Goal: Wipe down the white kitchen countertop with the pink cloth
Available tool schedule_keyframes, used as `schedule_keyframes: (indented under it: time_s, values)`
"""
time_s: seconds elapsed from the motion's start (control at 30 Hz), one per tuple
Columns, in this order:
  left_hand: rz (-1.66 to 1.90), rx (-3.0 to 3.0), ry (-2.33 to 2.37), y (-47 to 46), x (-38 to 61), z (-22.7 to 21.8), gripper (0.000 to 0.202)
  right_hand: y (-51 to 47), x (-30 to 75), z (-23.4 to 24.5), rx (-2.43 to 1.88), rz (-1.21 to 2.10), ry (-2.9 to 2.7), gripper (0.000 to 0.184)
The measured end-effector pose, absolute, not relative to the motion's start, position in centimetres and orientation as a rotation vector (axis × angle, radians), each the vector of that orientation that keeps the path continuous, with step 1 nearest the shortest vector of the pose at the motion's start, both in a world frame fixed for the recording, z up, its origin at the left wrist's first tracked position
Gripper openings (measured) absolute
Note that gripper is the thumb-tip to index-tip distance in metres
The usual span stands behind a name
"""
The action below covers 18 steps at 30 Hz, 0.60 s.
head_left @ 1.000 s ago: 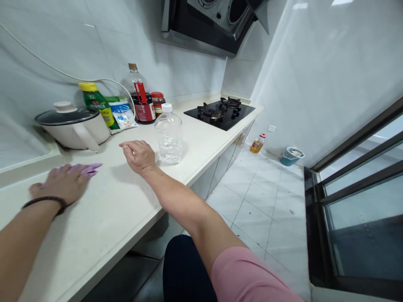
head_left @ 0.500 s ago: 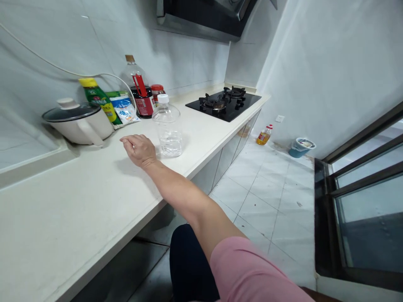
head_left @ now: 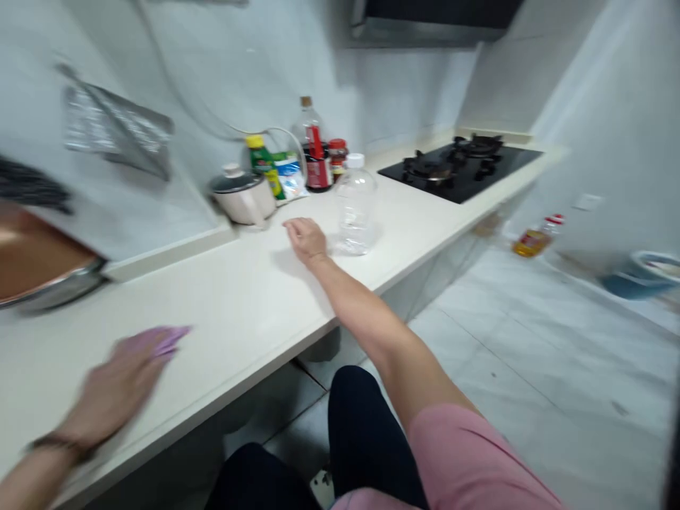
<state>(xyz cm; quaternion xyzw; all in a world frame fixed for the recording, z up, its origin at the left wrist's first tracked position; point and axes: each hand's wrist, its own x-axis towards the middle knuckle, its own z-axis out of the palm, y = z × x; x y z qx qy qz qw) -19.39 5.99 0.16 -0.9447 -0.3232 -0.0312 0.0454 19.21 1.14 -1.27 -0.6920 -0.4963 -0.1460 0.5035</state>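
Note:
My left hand (head_left: 114,393) lies flat on a purple cloth (head_left: 159,340) on the cream countertop (head_left: 249,304), near its front edge; the hand is smeared by motion. My right hand (head_left: 305,237) rests on the counter farther along, fingers loosely curled with nothing in them. A clear plastic bottle with a white cap (head_left: 355,205) stands just right of that hand, not touched.
A white pot with a lid (head_left: 243,195), a green bottle (head_left: 263,161), a packet, a dark sauce bottle (head_left: 314,152) and a jar stand by the wall. A black gas hob (head_left: 460,168) lies beyond. A copper pan (head_left: 37,262) is at far left. An oil bottle (head_left: 536,237) and basin sit on the floor.
The view has swung left and pulled back. My left hand with the purple cloth, out of view half a second ago, is back on the counter nearer the front edge. My right hand stays put.

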Motion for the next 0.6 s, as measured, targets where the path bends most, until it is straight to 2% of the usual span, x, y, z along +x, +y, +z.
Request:
schedule_keyframes:
  time_s: [0.07,0.2,0.37,0.6]
  values:
    - [-0.127,-3.029,-0.967,4.4,-17.0,0.3,0.053,0.8,19.1,-1.1,-1.631,-0.355,-1.162,0.024]
    - [-0.006,-3.192,-0.739,1.3,-7.1,0.3,0.053,0.8,19.4,-1.4,-1.594,-0.412,-1.146,0.029]
    - [0.083,-3.24,-0.693,0.8,2.9,-0.2,0.065,1.1,19.7,-2.2,-1.537,-0.52,-1.138,0.032]
    - [-0.035,-3.174,-1.016,8.8,4.7,0.3,0.065,0.9,20.1,-2.7,-1.568,-0.55,-1.138,0.035]
